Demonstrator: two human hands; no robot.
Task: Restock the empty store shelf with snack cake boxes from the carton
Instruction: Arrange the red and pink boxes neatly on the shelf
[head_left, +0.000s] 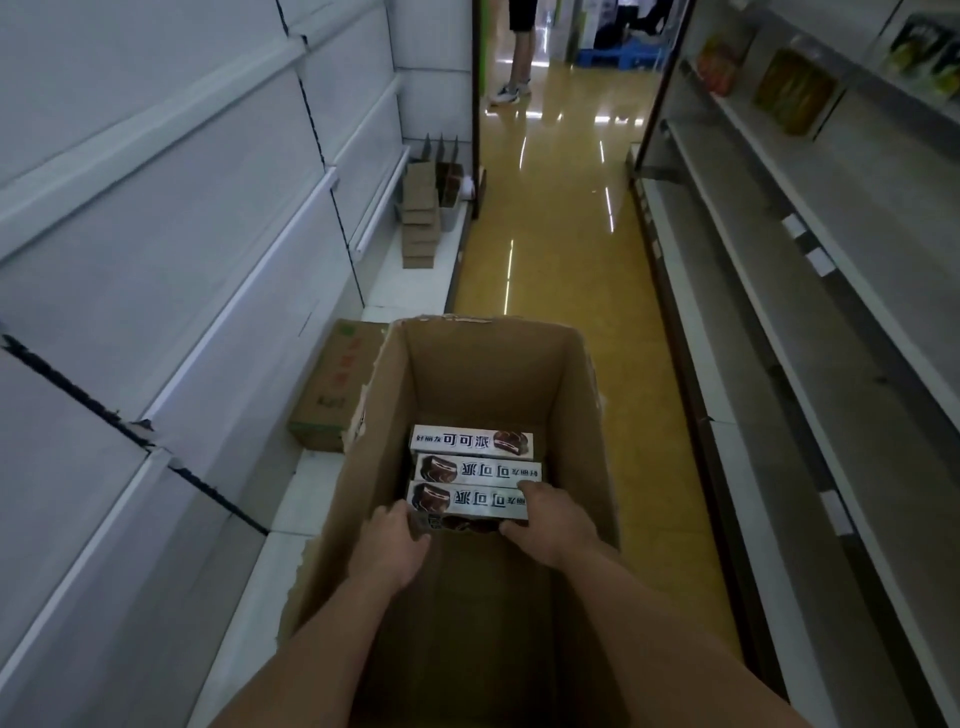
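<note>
The left fingers (400, 514) curl round the left end of the nearest box (467, 502), and the right fingers (530, 491) hook over its right end with the thumb tucked under near the lower edge; so both the left hand (387, 548) and the right hand (550, 527) pinch the one box between them, pressed on its short ends; the box is long, flat and glossy, printed with a dark round cake and bold characters, and it lies low in the centre of the frame, at the bottom of the carton (488, 364); something dark shows just under its near edge, perhaps another box, too shadowed to tell; two more boxes (475, 457) lie side by side just beyond it, touching; the carton is tall plain brown cardboard, matt, its left rim torn and ragged, standing on the shiny yellow floor (550, 249); the step in hand looks to be the pick, with the grip set and the lift not yet made; the next move likely calls for raising the box straight up past the deep walls, then swinging it to the bare white shelf (171, 291) at the left of the frame; a shut carton with red print (332, 384) rests on the lowest shelf there.
</note>
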